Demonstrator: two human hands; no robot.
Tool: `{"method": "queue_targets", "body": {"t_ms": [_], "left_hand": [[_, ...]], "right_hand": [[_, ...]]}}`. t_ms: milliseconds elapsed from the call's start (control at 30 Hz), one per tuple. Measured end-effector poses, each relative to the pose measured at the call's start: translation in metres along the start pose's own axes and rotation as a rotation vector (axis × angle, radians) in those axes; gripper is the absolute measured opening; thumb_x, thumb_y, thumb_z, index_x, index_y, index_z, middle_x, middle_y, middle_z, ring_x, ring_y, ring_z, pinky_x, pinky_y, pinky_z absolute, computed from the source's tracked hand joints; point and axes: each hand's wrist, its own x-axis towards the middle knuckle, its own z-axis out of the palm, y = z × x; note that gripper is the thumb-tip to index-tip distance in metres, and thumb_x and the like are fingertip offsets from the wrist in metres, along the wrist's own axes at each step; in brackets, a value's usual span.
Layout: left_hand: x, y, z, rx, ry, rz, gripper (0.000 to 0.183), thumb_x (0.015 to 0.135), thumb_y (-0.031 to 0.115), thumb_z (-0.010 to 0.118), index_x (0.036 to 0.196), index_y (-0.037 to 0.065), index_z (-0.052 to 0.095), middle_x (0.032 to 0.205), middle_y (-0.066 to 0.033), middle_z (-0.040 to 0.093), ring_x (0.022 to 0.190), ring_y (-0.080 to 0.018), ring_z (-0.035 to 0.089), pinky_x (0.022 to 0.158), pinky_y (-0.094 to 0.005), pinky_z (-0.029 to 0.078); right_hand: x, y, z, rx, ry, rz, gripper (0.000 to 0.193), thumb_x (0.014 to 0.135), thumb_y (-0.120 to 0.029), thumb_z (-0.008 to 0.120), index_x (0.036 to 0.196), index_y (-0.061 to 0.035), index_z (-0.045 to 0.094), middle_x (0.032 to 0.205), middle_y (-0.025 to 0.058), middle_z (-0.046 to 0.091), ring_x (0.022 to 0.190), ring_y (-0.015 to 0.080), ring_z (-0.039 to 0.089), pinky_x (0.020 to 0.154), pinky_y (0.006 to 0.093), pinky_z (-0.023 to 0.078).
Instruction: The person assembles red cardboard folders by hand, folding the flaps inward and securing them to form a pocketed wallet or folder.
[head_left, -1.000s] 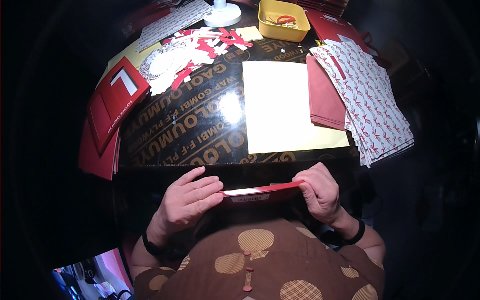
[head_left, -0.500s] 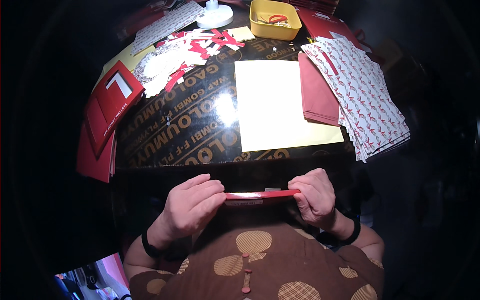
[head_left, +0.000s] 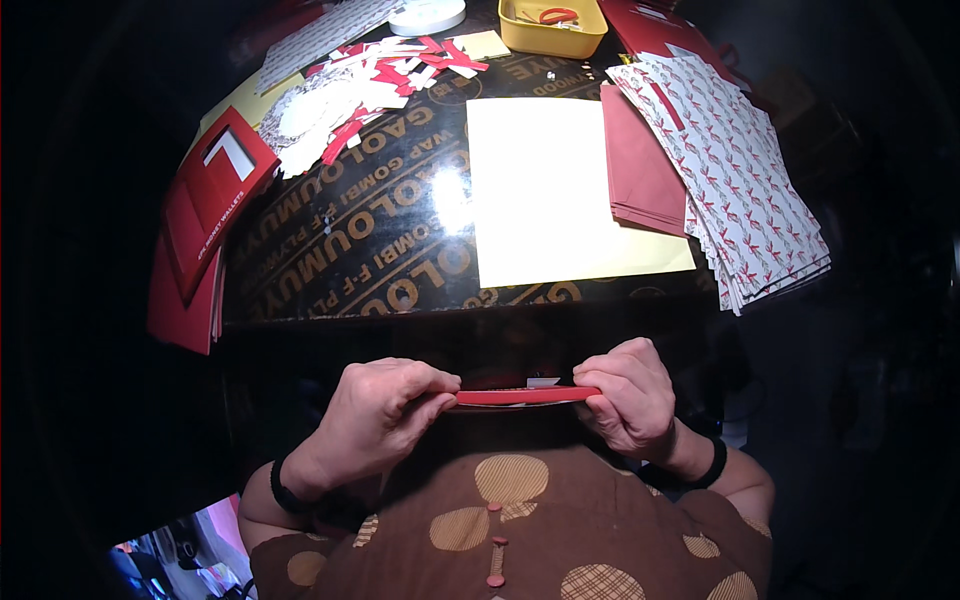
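Between my hands is a flat red card packet [head_left: 525,397], held level and seen almost edge-on just in front of my body. My left hand [head_left: 393,410] pinches its left end between thumb and fingers. Around its right end, my right hand [head_left: 632,400] is closed with the fingers curled. A small white tab [head_left: 543,382] shows behind its upper edge. The packet's faces are mostly hidden at this angle.
On the dark printed tabletop [head_left: 390,230] lie a pale yellow sheet [head_left: 540,190], red envelopes [head_left: 645,165] and a stack of patterned envelopes [head_left: 730,180]. Red packets [head_left: 220,180] overhang the left edge. Paper scraps [head_left: 350,100] and a yellow tub [head_left: 552,38] stand farther back.
My left fingers have gone from lying stretched along the packet's end to a bent pinch on it. The packet has tilted, so its red edge now shows more. The view has shifted slightly.
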Motion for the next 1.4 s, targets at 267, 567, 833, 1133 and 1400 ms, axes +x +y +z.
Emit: {"method": "queue_targets", "body": {"t_ms": [267, 567, 833, 1133, 1400], "left_hand": [[0.014, 0.001, 0.004, 0.448, 0.107, 0.618, 0.026, 0.083, 0.005, 0.07, 0.11, 0.004, 0.069, 0.104, -0.0142, 0.073, 0.089, -0.0275, 0.073, 0.088, -0.0443, 0.058], [0.015, -0.01, 0.012, 0.6, 0.174, 0.757, 0.029, 0.08, 0.002, 0.069, 0.108, -0.006, 0.068, 0.102, -0.0226, 0.071, 0.087, -0.0306, 0.072, 0.086, -0.0464, 0.058], [0.015, -0.011, 0.015, 0.623, 0.182, 0.782, 0.03, 0.081, 0.001, 0.067, 0.11, -0.007, 0.067, 0.102, -0.0241, 0.071, 0.087, -0.0313, 0.072, 0.086, -0.0476, 0.058], [0.012, -0.01, 0.016, 0.617, 0.177, 0.761, 0.028, 0.081, 0.002, 0.068, 0.108, -0.007, 0.069, 0.102, -0.0236, 0.071, 0.088, -0.0313, 0.072, 0.088, -0.0475, 0.058], [0.014, -0.012, 0.018, 0.611, 0.208, 0.774, 0.027, 0.082, 0.003, 0.069, 0.107, -0.006, 0.069, 0.102, -0.0224, 0.072, 0.088, -0.0303, 0.072, 0.088, -0.0467, 0.058]], "right_hand": [[0.005, 0.003, 0.0, 0.047, 0.042, 0.055, 0.007, 0.088, -0.006, 0.069, 0.092, -0.0003, 0.067, 0.09, 0.0114, 0.067, 0.075, 0.0278, 0.058, 0.068, 0.0373, 0.045], [-0.002, 0.01, -0.007, 0.454, -0.042, 0.368, 0.007, 0.089, -0.002, 0.066, 0.094, 0.0019, 0.07, 0.09, 0.0116, 0.07, 0.074, 0.0258, 0.058, 0.069, 0.0359, 0.047], [0.012, 0.007, -0.025, 0.34, -0.113, 0.315, 0.004, 0.086, -0.001, 0.069, 0.087, 0.0011, 0.072, 0.081, 0.0102, 0.071, 0.072, 0.0237, 0.062, 0.068, 0.0342, 0.049], [0.021, 0.006, -0.032, 0.275, -0.224, 0.304, 0.002, 0.085, -0.003, 0.071, 0.085, -0.001, 0.071, 0.077, 0.0085, 0.068, 0.072, 0.0247, 0.062, 0.067, 0.0345, 0.049], [0.024, 0.005, -0.034, 0.285, -0.275, 0.299, 0.004, 0.086, -0.005, 0.072, 0.088, -0.0014, 0.071, 0.078, 0.0093, 0.067, 0.074, 0.026, 0.061, 0.069, 0.0364, 0.049]]}}
